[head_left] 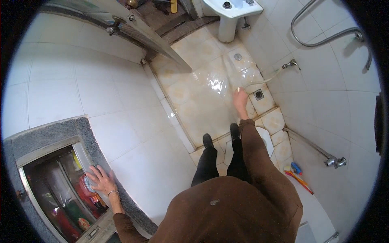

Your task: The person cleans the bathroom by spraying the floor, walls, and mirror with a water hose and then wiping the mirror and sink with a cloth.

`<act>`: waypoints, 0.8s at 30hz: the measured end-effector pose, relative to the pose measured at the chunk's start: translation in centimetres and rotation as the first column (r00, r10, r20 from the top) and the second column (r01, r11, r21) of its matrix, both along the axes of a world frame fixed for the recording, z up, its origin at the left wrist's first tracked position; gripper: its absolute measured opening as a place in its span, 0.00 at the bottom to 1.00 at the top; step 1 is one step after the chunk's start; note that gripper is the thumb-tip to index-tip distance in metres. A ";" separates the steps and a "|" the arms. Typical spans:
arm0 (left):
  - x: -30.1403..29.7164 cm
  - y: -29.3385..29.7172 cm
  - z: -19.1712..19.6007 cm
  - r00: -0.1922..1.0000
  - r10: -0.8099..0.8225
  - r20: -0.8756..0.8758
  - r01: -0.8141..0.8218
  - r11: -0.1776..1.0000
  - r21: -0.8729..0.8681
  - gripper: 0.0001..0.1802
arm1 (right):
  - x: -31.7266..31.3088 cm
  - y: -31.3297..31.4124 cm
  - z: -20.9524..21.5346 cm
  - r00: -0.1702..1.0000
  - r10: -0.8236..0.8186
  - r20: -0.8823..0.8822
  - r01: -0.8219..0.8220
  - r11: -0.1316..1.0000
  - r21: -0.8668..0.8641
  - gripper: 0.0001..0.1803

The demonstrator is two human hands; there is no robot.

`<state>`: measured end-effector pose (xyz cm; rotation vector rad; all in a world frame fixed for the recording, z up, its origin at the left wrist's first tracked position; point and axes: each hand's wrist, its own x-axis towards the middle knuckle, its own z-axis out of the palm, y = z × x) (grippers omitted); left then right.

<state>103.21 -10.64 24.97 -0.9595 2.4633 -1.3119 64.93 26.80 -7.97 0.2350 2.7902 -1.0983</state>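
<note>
My right hand [240, 100] is closed around the end of a thin pale hose [267, 80], held low in front of me. The hose leads back to a wall tap [290, 65] on the right. Below and ahead of that hand, the tiled floor [190, 101] is wet and shiny, with bright ripples of water. My left hand [103, 181], fingers spread, rests on the edge of a window [52, 194] with a dark stone surround [95, 139]. Through the glass, several colourful things show beside its fingertips.
An open door [162, 42] stands at the upper left. A white pedestal washbasin [227, 30] stands ahead. Two drains [259, 94] lie near the right wall. By my feet is a squat toilet [265, 139]. Brushes [298, 180] lie at the right, below a metal pipe [310, 146].
</note>
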 end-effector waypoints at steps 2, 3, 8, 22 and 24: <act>0.0 0.2 0.0 0.999 0.046 0.003 -0.046 0.998 0.048 0.35 | -0.1 -0.3 0.4 0.994 -0.099 0.036 0.099 0.995 -0.007 0.16; 0.7 -0.4 -0.3 0.999 0.042 -0.003 -0.042 0.998 0.041 0.35 | 0.0 -0.3 0.6 0.978 -0.196 0.078 0.197 0.980 -0.002 0.16; 5.4 -3.8 -2.1 0.998 -0.050 0.026 0.049 0.997 0.053 0.35 | 2.2 1.2 -0.7 0.944 -0.327 0.031 0.329 0.940 -0.095 0.12; 0.4 0.2 0.6 0.999 -0.010 -0.052 0.014 0.996 0.093 0.34 | 6.9 0.8 0.0 0.995 0.066 0.081 -0.053 0.986 -0.157 0.11; -1.1 1.5 1.1 0.989 0.144 0.030 -0.146 0.984 0.101 0.33 | 5.6 -0.3 2.1 0.990 0.109 0.093 -0.093 0.983 -0.161 0.11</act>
